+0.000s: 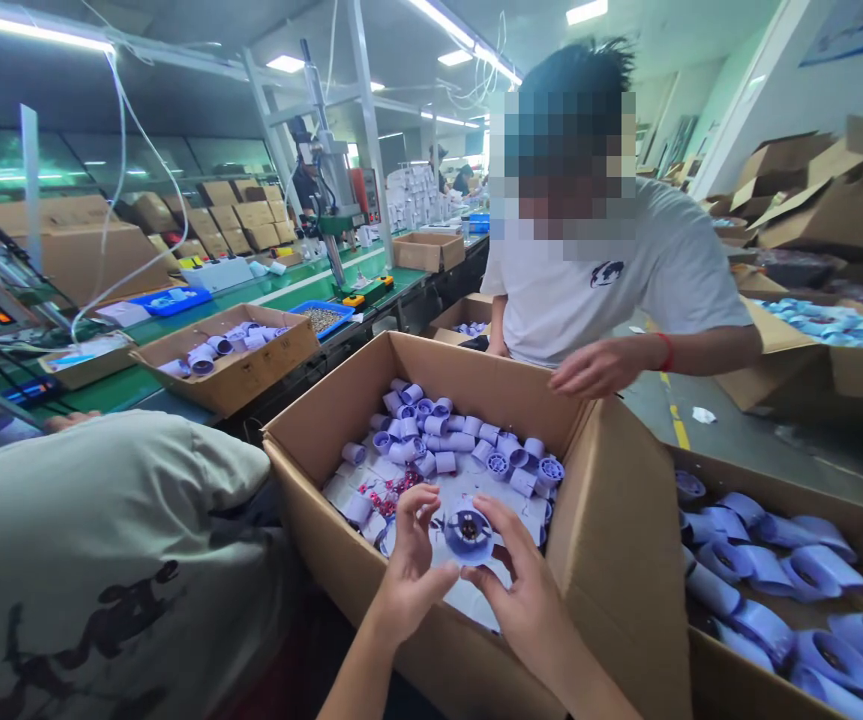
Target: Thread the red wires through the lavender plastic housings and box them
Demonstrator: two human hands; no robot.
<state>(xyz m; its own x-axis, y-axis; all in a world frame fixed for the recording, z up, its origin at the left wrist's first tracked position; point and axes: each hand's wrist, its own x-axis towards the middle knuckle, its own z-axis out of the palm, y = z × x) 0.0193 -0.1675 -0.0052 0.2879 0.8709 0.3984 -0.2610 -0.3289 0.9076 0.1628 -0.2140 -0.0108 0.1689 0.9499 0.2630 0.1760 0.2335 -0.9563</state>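
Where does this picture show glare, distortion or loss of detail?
Head view: ceiling tube light glares white; lower right box looks stretched. Head view: the facing co-worker is pixelated above the shoulders; far worker looks blurred. Head view: held part fairly readable.

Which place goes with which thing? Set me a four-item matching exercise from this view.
Things
1. Round piece with a dark centre
2. Small red parts
3. Red wristband
4. Crumpled white scrap

Places
A. On the grey floor
B. In the large middle box
C. In the right hand's grip
D. On a co-worker's arm

Pairs: 1-C; 2-B; 3-D; 4-A
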